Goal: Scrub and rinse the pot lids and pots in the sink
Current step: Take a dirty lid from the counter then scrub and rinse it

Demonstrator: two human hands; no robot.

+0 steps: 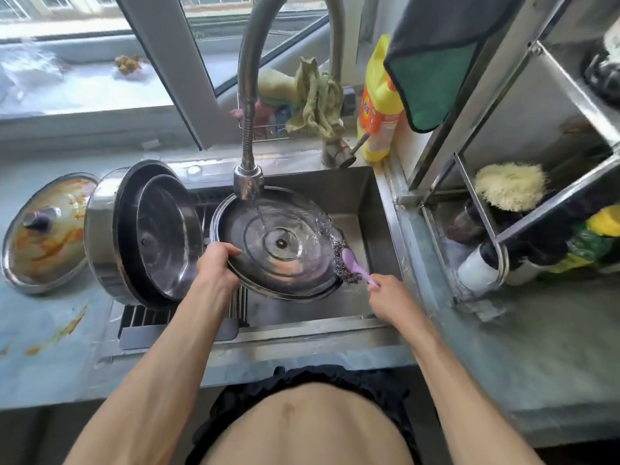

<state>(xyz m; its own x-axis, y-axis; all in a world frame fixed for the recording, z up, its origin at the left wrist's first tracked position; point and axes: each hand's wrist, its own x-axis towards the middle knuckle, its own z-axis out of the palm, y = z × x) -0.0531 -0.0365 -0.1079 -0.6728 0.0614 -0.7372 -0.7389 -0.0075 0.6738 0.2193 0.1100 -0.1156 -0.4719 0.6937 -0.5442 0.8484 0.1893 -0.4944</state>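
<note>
A large steel pot lid, underside up, is held tilted over the sink under the running faucet. My left hand grips the lid's left rim. My right hand holds the purple handle of a steel-wool scrubber, whose head lies against the lid's right edge. A steel pot leans on its side on the drain rack at the left, with a smaller pot or lid nested inside it. A lid smeared with orange sauce lies on the counter further left.
A yellow detergent bottle and crumpled rags stand behind the sink. A metal rack with a scouring pad, jars and bottles fills the right side. A green-and-black cloth hangs above. Orange stains mark the left counter.
</note>
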